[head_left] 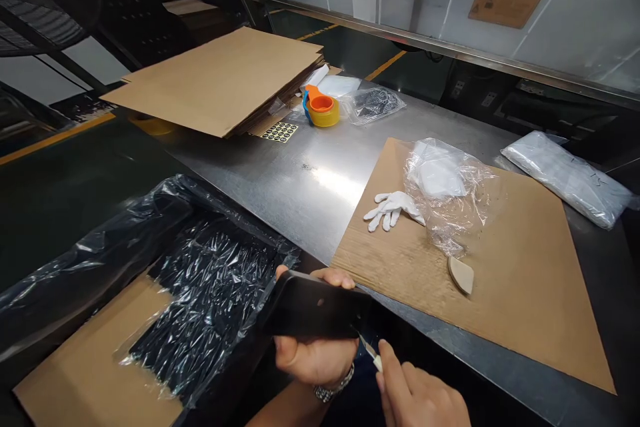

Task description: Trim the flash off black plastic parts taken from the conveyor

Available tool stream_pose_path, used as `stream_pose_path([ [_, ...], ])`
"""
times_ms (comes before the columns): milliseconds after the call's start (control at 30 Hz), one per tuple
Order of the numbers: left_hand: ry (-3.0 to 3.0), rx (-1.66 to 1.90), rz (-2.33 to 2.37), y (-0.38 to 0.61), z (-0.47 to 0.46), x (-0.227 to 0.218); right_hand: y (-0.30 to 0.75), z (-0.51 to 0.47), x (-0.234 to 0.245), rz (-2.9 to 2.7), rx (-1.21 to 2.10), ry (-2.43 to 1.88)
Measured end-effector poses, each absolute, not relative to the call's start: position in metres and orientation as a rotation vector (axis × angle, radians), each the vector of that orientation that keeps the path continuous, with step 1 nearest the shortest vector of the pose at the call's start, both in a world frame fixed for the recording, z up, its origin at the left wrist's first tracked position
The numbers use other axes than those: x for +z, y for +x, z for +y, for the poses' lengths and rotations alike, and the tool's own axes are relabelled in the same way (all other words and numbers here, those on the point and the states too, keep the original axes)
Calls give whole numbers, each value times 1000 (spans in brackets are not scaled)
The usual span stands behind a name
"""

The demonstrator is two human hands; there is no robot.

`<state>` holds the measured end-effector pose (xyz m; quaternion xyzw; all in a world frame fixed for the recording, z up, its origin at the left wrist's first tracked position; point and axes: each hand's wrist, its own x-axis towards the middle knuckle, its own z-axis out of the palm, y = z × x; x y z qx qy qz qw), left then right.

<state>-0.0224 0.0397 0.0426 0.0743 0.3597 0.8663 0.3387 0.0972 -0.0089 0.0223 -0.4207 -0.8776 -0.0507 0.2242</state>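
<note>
Low in front of me, my left hand (317,359) is wrapped round a black, flat, box-like part (316,307), with the thumb in front and fingertips showing over its far edge. A metal-banded watch or bracelet is on that wrist. My right hand (423,387) pinches a craft knife (370,352) with a pale handle and a narrow blade. The blade's tip is at the lower right corner of the black part; whether it touches cannot be made out. A white glove (393,209) and a small beige wedge-shaped block (461,275) lie beyond on a cardboard sheet (520,293).
To the left stands a box lined with black plastic (160,213), holding wrapped dark pieces (210,293) and cardboard. On the metal table (280,177) are stacked cardboard sheets (225,80), a tape dispenser (323,109), a sticker sheet (280,132), clear plastic bags (450,180) and a white wrapped bundle (567,177).
</note>
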Motion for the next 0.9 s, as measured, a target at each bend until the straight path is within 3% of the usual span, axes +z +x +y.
stream_pose_path([
  [433, 109, 2165, 957, -23, 38, 32, 104, -5, 23, -2518, -311, -1149],
  [767, -245, 1660, 987, -34, 48, 31, 123, 5, 27, -2495, -24, -1325],
  [900, -209, 1491, 878, -36, 47, 32, 133, 7, 30, -2520, -49, -1357],
])
